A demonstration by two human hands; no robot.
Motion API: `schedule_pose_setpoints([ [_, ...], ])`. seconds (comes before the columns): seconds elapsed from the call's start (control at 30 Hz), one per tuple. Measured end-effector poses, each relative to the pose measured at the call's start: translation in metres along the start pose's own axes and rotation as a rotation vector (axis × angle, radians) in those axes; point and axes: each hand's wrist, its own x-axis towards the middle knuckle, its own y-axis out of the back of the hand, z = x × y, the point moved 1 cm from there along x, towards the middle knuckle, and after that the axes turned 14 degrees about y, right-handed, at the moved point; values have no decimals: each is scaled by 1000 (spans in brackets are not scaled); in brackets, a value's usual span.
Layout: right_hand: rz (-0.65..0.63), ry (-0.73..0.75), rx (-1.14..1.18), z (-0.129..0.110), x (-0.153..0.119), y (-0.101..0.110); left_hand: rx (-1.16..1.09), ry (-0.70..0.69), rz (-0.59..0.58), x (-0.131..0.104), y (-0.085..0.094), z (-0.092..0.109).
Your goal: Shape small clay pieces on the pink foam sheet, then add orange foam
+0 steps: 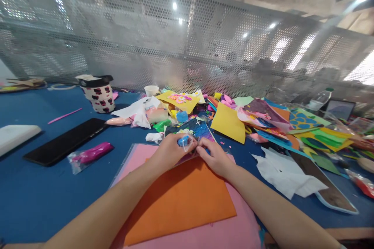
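My left hand [172, 149] is closed around a small lump of blue clay [184, 140], with clear plastic showing about it. My right hand [214, 155] has its fingers pinched together, touching the left fingertips; whatever lies between them is too small to make out. Just beyond both hands is a dark picture card [206, 129] with blue and purple areas and pale raised shapes, partly covered by the fingers. Under my wrists lies an orange sheet [184, 202], on top of a pink sheet [137, 155] with a clear plastic edge.
To the left are a black phone-like slab [66, 140], wrapped magenta clay [93, 153], a pink stick [64, 115] and a patterned cup [99, 95]. Crumpled white tissue [286, 171] lies right. Colourful sheets, including a yellow one [229, 122], crowd the back, before a perforated metal screen [163, 46].
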Motion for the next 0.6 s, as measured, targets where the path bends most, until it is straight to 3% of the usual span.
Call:
schedule_pose_setpoints([
  [0.6, 73, -25, -158, -3, -4, -2, -102, 76, -60, 3, -3, -4],
])
